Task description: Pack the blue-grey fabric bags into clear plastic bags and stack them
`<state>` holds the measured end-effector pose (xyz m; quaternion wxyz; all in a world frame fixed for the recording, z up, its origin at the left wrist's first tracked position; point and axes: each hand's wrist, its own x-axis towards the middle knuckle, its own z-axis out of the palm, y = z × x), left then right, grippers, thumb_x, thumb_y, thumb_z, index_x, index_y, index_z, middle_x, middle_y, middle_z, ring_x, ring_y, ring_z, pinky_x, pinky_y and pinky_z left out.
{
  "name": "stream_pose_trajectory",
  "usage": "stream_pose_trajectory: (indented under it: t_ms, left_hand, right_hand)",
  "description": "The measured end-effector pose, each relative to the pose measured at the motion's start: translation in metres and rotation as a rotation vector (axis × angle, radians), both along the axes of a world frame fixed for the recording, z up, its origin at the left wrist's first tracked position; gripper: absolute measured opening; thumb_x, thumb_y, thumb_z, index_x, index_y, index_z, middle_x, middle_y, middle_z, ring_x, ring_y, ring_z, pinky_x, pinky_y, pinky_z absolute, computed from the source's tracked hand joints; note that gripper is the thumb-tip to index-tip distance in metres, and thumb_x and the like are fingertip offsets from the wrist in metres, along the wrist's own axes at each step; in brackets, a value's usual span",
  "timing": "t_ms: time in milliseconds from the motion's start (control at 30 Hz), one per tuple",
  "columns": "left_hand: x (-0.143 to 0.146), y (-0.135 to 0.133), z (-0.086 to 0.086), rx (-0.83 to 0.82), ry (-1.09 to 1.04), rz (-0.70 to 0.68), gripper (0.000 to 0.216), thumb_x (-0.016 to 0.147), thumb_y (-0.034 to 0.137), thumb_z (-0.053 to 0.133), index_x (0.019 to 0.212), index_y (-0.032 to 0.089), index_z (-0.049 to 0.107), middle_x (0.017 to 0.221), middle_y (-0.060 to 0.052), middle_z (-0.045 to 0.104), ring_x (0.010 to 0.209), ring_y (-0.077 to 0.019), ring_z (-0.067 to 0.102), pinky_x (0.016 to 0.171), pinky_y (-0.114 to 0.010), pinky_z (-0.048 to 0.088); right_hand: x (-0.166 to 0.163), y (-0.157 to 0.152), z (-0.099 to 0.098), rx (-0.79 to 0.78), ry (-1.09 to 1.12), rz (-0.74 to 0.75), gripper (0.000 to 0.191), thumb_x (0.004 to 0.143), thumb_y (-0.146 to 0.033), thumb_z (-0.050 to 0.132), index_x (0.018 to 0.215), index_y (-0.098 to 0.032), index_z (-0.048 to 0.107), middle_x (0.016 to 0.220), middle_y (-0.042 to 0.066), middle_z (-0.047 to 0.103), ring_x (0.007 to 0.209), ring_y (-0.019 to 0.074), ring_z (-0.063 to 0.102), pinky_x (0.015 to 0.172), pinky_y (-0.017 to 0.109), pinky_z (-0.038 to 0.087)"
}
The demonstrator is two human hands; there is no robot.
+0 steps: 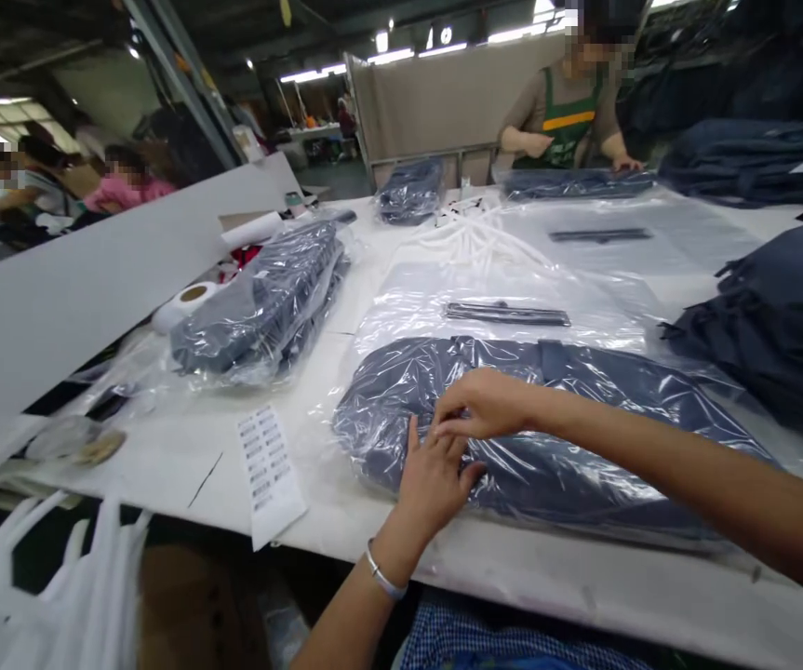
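In front of me a dark blue folded fabric article lies flat inside a clear plastic bag point(582, 475). My left hand point(435, 479) rests on the plastic near the bag's left end, its fingers spread and its thumb out to the side. Over its fingertips bends my right hand point(488, 402), with its fingers curled down and pressed together against the plastic. Whatever is between those fingers, if anything, is hidden. To the left of the bag lies a white sheet of barcode labels point(270, 475), which neither hand touches.
More wrapped dark blue bundles point(268, 298) lie at the left. Behind my bag are flat plastic bags point(415, 298) and white straps point(477, 233). Loose dark blue fabric point(784, 316) is heaped at the right. A co-worker point(568, 112) stands across the white table point(345, 521).
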<state>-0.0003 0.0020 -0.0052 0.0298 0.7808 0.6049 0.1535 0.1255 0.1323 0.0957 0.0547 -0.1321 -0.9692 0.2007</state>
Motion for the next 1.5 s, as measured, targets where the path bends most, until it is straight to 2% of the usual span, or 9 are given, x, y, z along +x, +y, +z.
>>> stream_pose_trajectory:
  t_ms: [133, 300, 733, 900, 1033, 1233, 1333, 1433, 1500]
  left_hand:
    - [0.001, 0.001, -0.001, -0.028, 0.019, 0.030, 0.056, 0.097, 0.054, 0.043, 0.143, 0.021, 0.048, 0.146, -0.010, 0.054, 0.137, -0.0320, 0.045, 0.117, -0.064, 0.026]
    - [0.000, -0.002, -0.007, -0.039, -0.009, 0.025, 0.057, 0.099, 0.056, 0.035, 0.144, 0.023, 0.047, 0.153, -0.007, 0.048, 0.142, -0.0317, 0.039, 0.118, -0.066, 0.021]
    - [0.000, -0.002, -0.009, -0.054, -0.026, 0.025, 0.057, 0.099, 0.056, 0.035, 0.145, 0.025, 0.046, 0.154, -0.005, 0.045, 0.145, -0.0311, 0.035, 0.119, -0.068, 0.021]
    - [0.000, -0.001, -0.009, -0.061, -0.028, 0.027, 0.057, 0.099, 0.056, 0.034, 0.146, 0.026, 0.044, 0.155, -0.003, 0.044, 0.146, -0.0311, 0.033, 0.119, -0.068, 0.021]
    - [-0.001, -0.001, -0.007, -0.061, -0.011, 0.020, 0.056, 0.099, 0.055, 0.035, 0.145, 0.025, 0.045, 0.155, -0.004, 0.044, 0.145, -0.0316, 0.035, 0.118, -0.069, 0.022]
    - [-0.001, 0.000, -0.008, -0.062, 0.008, 0.018, 0.053, 0.100, 0.052, 0.037, 0.145, 0.025, 0.045, 0.156, -0.005, 0.043, 0.146, -0.0303, 0.033, 0.118, -0.069, 0.021]
    - [-0.005, 0.001, 0.001, -0.088, -0.062, -0.006, 0.049, 0.099, 0.049, 0.044, 0.141, 0.026, 0.049, 0.153, -0.007, 0.047, 0.144, -0.0301, 0.038, 0.118, -0.068, 0.023]
    - [-0.016, 0.000, 0.017, -0.050, -0.180, -0.016, 0.041, 0.101, 0.037, 0.043, 0.139, 0.023, 0.052, 0.149, -0.008, 0.051, 0.138, -0.0218, 0.047, 0.117, -0.051, 0.036]
    - [-0.028, -0.002, 0.027, 0.047, -0.171, 0.014, 0.040, 0.102, 0.030, 0.038, 0.139, 0.021, 0.052, 0.149, -0.009, 0.052, 0.138, -0.0183, 0.048, 0.118, -0.043, 0.036]
  right_hand:
    - [-0.051, 0.018, -0.015, 0.022, -0.096, 0.085, 0.019, 0.088, -0.041, 0.065, 0.088, -0.026, 0.077, 0.076, -0.001, 0.074, 0.068, 0.0130, 0.062, 0.056, 0.023, 0.029]
    - [-0.086, 0.029, -0.028, 0.169, -0.197, 0.084, 0.024, 0.087, -0.046, 0.065, 0.085, -0.027, 0.077, 0.077, 0.001, 0.075, 0.069, 0.0158, 0.062, 0.054, 0.025, 0.024]
    - [-0.115, 0.032, -0.022, 0.321, -0.330, 0.173, 0.029, 0.084, -0.047, 0.068, 0.085, -0.021, 0.080, 0.082, 0.008, 0.076, 0.077, 0.0210, 0.066, 0.057, 0.026, 0.033]
    - [-0.116, 0.040, -0.036, 0.337, -0.281, 0.048, 0.049, 0.074, -0.062, 0.073, 0.087, -0.015, 0.078, 0.080, 0.013, 0.075, 0.078, 0.0261, 0.067, 0.060, 0.028, 0.036]
    - [-0.109, 0.063, -0.054, 0.133, -0.270, -0.091, 0.054, 0.070, -0.071, 0.071, 0.084, -0.019, 0.075, 0.080, 0.008, 0.073, 0.076, 0.0219, 0.065, 0.061, 0.026, 0.035]
    - [-0.075, 0.072, -0.050, 0.066, 0.042, -0.495, 0.027, 0.092, -0.043, 0.060, 0.088, -0.018, 0.071, 0.087, 0.006, 0.073, 0.079, 0.0173, 0.061, 0.065, 0.025, 0.032]
    - [-0.036, 0.031, -0.032, -0.126, 0.295, -0.503, 0.021, 0.093, -0.035, 0.059, 0.089, -0.018, 0.071, 0.081, 0.003, 0.071, 0.073, 0.0145, 0.059, 0.067, 0.025, 0.036]
    - [0.014, -0.036, -0.031, -0.576, 0.409, -0.528, 0.028, 0.094, -0.040, 0.055, 0.085, -0.017, 0.069, 0.066, 0.000, 0.066, 0.059, 0.0124, 0.058, 0.063, 0.025, 0.042]
    - [0.049, -0.083, -0.048, -0.898, 0.370, -0.584, 0.039, 0.093, -0.051, 0.054, 0.078, -0.017, 0.067, 0.062, 0.000, 0.064, 0.054, 0.0126, 0.059, 0.058, 0.025, 0.045]
